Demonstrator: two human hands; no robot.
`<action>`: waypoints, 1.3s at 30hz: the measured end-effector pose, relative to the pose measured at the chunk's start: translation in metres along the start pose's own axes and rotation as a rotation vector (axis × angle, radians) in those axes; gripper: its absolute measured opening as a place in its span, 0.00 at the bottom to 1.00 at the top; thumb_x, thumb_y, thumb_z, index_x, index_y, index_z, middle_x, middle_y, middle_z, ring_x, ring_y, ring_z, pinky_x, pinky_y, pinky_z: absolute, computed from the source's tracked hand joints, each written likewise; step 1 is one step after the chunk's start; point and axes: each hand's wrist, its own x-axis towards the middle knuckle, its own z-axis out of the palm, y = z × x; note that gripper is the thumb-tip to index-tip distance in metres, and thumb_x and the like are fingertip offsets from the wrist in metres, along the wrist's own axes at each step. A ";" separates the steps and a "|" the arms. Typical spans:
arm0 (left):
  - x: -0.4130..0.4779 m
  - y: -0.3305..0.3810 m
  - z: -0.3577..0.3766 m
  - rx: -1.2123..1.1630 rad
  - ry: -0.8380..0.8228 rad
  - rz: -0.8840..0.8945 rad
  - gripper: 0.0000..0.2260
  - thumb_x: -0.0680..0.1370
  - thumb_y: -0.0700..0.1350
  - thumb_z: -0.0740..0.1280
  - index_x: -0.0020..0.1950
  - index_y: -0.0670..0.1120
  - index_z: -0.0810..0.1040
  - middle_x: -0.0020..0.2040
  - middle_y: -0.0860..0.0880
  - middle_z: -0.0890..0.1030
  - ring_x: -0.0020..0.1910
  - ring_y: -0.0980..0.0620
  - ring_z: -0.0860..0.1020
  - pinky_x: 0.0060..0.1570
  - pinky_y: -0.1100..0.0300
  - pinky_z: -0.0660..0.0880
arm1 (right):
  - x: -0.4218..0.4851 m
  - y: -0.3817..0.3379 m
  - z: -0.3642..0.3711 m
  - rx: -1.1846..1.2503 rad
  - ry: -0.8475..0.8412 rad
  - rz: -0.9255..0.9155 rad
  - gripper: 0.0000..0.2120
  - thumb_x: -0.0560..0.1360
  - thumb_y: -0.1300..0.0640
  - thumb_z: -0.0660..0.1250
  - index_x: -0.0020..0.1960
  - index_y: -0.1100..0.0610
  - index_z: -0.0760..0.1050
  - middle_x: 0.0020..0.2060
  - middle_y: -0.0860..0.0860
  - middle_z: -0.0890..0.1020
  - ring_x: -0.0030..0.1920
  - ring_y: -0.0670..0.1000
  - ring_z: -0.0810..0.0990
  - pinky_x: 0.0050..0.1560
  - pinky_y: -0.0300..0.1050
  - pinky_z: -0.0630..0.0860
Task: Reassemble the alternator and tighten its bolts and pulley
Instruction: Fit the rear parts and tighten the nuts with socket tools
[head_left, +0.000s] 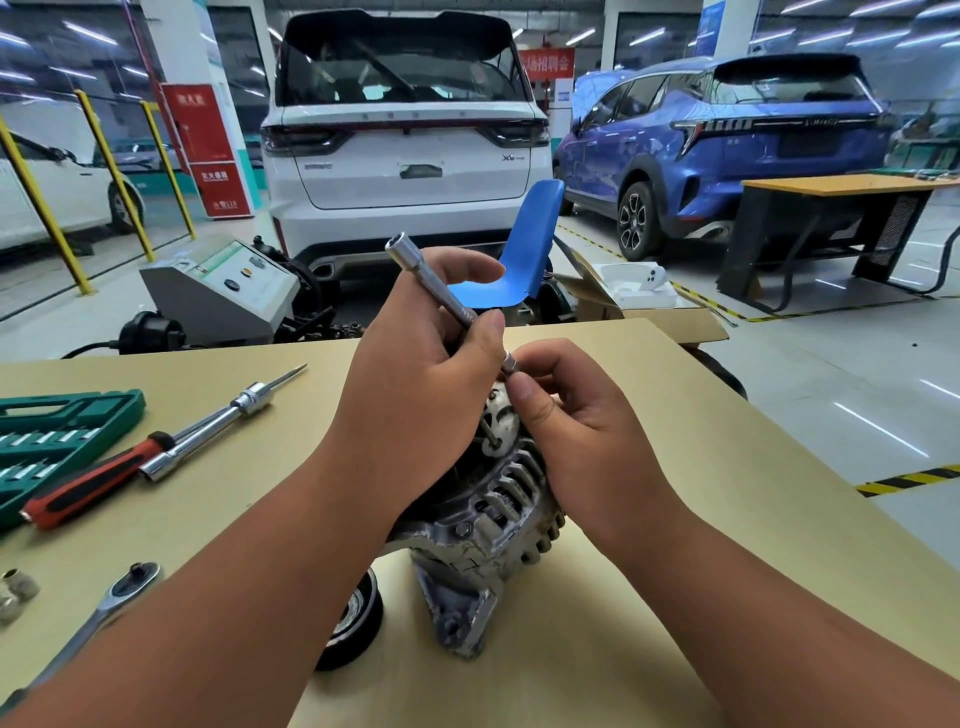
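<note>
Beyond the bench's (675, 415) far edge stands a blue chair (524, 249), and behind it a white car (405, 156) is parked tail-on. Left of the chair, off the far left corner, sits a grey machine (223, 296) with a slanted panel, a black plug (150, 332) beside it. At the far right corner lies an open cardboard box (670, 319) holding a white case (636, 286). A blue car (727, 140) stands to the right, with a wooden-topped desk (831, 228) near it. Yellow posts (44, 208) and a red sign (208, 150) stand at left.

The counter (675, 519) is tan. The alternator (488, 525) is dull silver-grey with whitish scuffs, the pulley (353, 618) black, the extension bar (431, 275) shiny silver. The screwdriver (98, 480) handle is red and black; the socket case (62, 431) green. Floor tape (909, 480) has yellow-black stripes.
</note>
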 end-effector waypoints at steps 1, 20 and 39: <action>0.000 0.000 0.000 0.007 0.000 0.003 0.11 0.80 0.47 0.66 0.61 0.59 0.76 0.36 0.44 0.76 0.33 0.43 0.77 0.36 0.43 0.77 | 0.000 -0.001 0.000 -0.001 -0.002 0.002 0.04 0.80 0.51 0.67 0.51 0.50 0.80 0.47 0.53 0.83 0.51 0.60 0.82 0.55 0.69 0.78; 0.001 0.001 0.000 -0.049 -0.003 -0.032 0.10 0.80 0.49 0.67 0.61 0.56 0.77 0.33 0.54 0.75 0.31 0.51 0.76 0.36 0.53 0.72 | 0.001 0.000 -0.002 0.004 0.019 0.038 0.11 0.80 0.50 0.67 0.54 0.56 0.82 0.49 0.57 0.84 0.53 0.63 0.83 0.57 0.68 0.79; 0.001 -0.001 0.000 -0.011 -0.035 0.019 0.12 0.80 0.44 0.66 0.59 0.60 0.77 0.31 0.50 0.74 0.27 0.51 0.71 0.31 0.58 0.69 | 0.001 -0.001 -0.004 0.037 0.020 0.046 0.13 0.80 0.48 0.67 0.53 0.57 0.83 0.50 0.59 0.84 0.55 0.64 0.82 0.60 0.70 0.77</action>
